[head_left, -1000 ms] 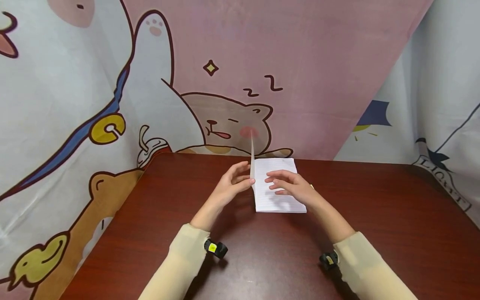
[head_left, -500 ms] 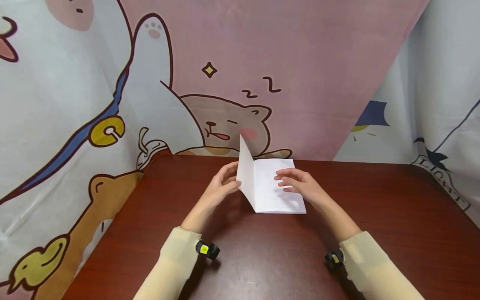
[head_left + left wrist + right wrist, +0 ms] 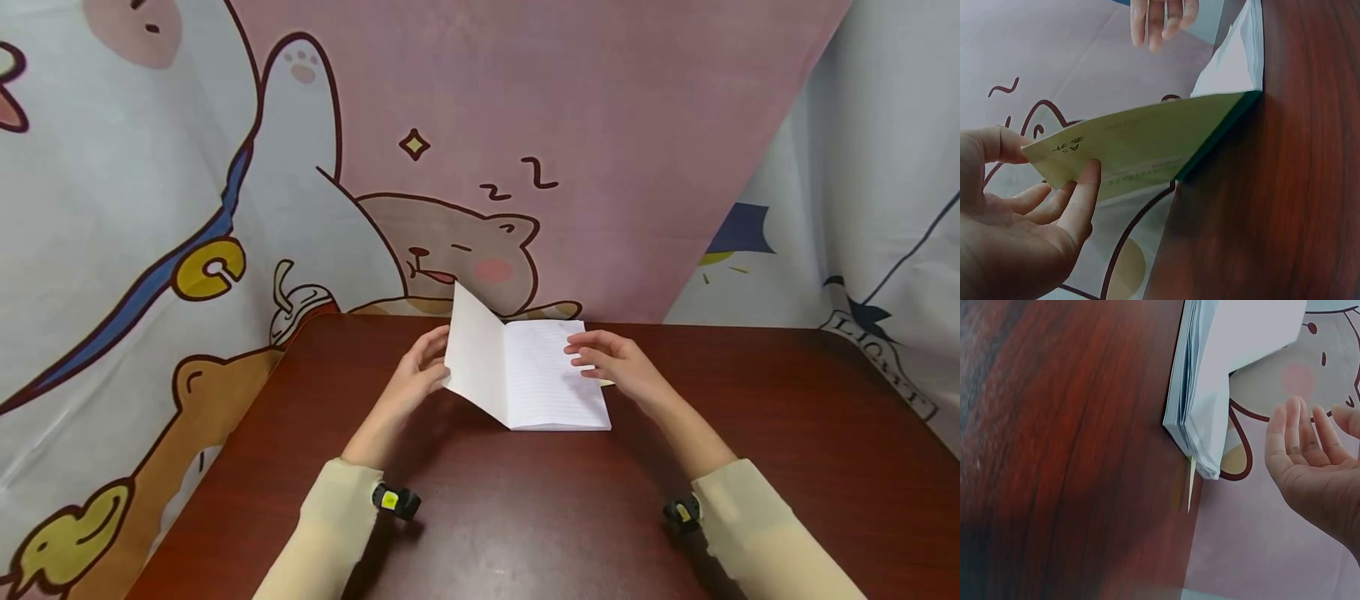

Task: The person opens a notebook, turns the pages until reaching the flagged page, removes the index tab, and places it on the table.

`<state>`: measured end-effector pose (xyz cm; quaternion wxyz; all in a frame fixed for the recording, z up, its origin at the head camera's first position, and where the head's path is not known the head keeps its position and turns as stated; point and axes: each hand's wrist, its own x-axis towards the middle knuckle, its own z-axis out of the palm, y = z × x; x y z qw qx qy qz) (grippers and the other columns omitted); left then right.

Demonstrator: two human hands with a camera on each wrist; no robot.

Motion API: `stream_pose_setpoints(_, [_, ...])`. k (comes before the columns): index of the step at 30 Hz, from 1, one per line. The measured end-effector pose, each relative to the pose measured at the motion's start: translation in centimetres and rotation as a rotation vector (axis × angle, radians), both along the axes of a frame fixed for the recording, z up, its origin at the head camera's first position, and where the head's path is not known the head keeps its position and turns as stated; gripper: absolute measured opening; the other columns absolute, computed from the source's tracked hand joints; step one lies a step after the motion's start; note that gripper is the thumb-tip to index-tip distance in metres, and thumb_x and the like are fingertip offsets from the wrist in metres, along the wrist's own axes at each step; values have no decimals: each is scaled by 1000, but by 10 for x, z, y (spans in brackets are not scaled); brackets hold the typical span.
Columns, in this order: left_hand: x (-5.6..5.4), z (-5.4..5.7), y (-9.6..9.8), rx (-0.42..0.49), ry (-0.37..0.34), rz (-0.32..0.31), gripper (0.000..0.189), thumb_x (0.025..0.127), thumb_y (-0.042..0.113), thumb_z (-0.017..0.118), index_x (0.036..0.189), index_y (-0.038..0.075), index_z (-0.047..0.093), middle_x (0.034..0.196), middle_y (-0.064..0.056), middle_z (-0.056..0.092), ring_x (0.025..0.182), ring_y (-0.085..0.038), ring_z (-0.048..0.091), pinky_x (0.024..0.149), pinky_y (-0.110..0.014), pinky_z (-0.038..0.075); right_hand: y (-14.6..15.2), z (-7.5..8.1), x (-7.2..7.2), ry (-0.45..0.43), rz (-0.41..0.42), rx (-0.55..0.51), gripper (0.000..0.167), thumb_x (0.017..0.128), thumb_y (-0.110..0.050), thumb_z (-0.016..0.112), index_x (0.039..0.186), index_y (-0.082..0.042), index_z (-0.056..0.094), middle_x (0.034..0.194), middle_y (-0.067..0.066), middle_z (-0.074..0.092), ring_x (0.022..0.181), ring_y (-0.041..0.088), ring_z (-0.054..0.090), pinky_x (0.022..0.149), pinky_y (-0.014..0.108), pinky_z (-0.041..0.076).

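Note:
A notebook (image 3: 555, 392) lies on the table with its front cover (image 3: 476, 358) raised on the left and a lined white page showing. My left hand (image 3: 416, 375) pinches the cover's outer edge, thumb on the inner side. In the left wrist view the cover's yellow-green outside (image 3: 1141, 144) shows small print and a dark green spine strip, with fingers (image 3: 1088, 187) against it. My right hand (image 3: 618, 367) hovers by the page's right edge, fingers loosely bent, holding nothing. A thin yellowish strip (image 3: 1192, 484) sticks out from between the pages on the right side.
The notebook rests near the back of a dark red-brown wooden table (image 3: 480, 517). Behind it hangs a pink and white cartoon cloth (image 3: 637, 167), which also runs down the left and right sides. Each wrist wears a small black camera.
The left hand has moved left, swinging the cover from upright to a leftward lean so the notebook opens wider. The right hand has drifted right, from over the page to its edge.

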<state>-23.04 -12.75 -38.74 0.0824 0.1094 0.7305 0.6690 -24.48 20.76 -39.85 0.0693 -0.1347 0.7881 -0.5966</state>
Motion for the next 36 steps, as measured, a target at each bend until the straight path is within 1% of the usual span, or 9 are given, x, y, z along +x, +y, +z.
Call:
stream_pose_setpoints(3, [-1, -2, -5, -28, -18, 35, 62, 95, 1, 49, 154, 9, 34, 157, -18, 38, 130, -33, 49, 84, -22, 50, 3, -1, -1, 9, -18, -10, 36, 103, -14, 53, 133, 7, 53, 129, 26, 62, 102, 7, 68, 94, 34, 56])
stream_pose_setpoints(7, [-2, -7, -11, -65, -32, 66, 59, 96, 3, 50, 153, 10, 37, 156, -17, 40, 130, -31, 50, 84, -23, 50, 7, -2, -2, 13, -50, -9, 35, 102, -13, 54, 131, 7, 55, 114, 1, 70, 99, 5, 68, 89, 31, 58])
stream_pose_setpoints(9, [-3, -10, -13, -65, -36, 72, 59, 96, 3, 50, 153, 9, 37, 155, -18, 41, 128, -31, 51, 83, -23, 51, 9, -2, -2, 12, -66, -10, 34, 102, -13, 55, 130, 6, 56, 109, -7, 70, 97, 3, 68, 88, 32, 58])
stream_pose_setpoints(11, [-3, -12, -16, -55, -38, 73, 58, 96, 2, 50, 153, 8, 38, 154, -19, 41, 127, -30, 53, 81, -21, 52, 11, -2, -2, 14, -78, -10, 34, 102, -14, 56, 129, 7, 56, 111, -3, 70, 96, 2, 67, 88, 32, 58])
stream_pose_setpoints(16, [-5, -18, -22, -31, -47, 74, 59, 96, -3, 48, 153, 5, 37, 153, -22, 41, 117, -24, 58, 76, -18, 54, 13, -2, -2, 15, -110, 16, 37, 103, -15, 54, 132, 8, 53, 126, 22, 63, 99, 5, 67, 90, 32, 58])
stream_pose_setpoints(24, [-8, -27, -27, -52, -73, 93, 59, 95, -4, 50, 153, 5, 37, 150, -23, 45, 96, -10, 62, 72, -20, 55, 19, -4, -2, 6, -156, 39, 42, 104, -16, 52, 137, 9, 49, 133, 29, 57, 98, 0, 66, 90, 27, 57])
stream_pose_setpoints(28, [-11, -31, -30, -63, -77, 88, 60, 95, -7, 49, 152, 4, 37, 147, -26, 48, 92, -8, 64, 70, -21, 55, 22, -7, -2, 8, -169, 25, 42, 103, -14, 53, 137, 11, 47, 129, 24, 61, 95, -2, 65, 89, 26, 57])
stream_pose_setpoints(34, [-15, -39, -34, -98, -78, 82, 60, 94, -8, 50, 152, 0, 37, 144, -30, 50, 91, -8, 65, 67, -20, 54, 26, -12, -4, -8, -173, -21, 39, 102, -11, 54, 134, 11, 49, 110, -6, 66, 92, -3, 64, 87, 24, 57])
stream_pose_setpoints(36, [-16, -42, -35, -117, -79, 79, 60, 93, -7, 51, 151, 0, 37, 143, -30, 51, 91, -9, 65, 66, -19, 53, 27, -13, -5, -17, -186, -10, 39, 103, -12, 53, 135, 10, 49, 112, -2, 66, 94, -2, 64, 86, 24, 57])
